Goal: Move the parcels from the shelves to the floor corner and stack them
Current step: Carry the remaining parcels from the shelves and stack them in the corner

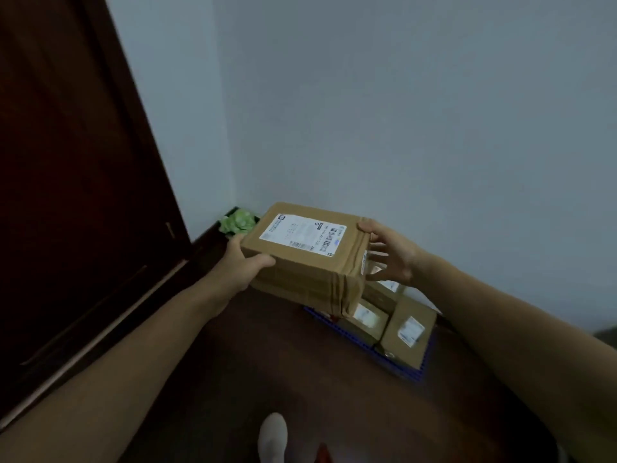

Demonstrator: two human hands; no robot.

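- Your left hand (240,265) grips the parcel (300,259), fingers curled round its left end.
- Your right hand (390,259) presses spread fingers on its right end.
- Smaller parcels (409,325) lie beneath.

A dark wooden door (66,162) stands left of 2 pale walls (400,111) meeting in a corner. A green leafy object (237,222) sits in that corner on the dark floor (267,362), a blue mat (417,375) nearby.
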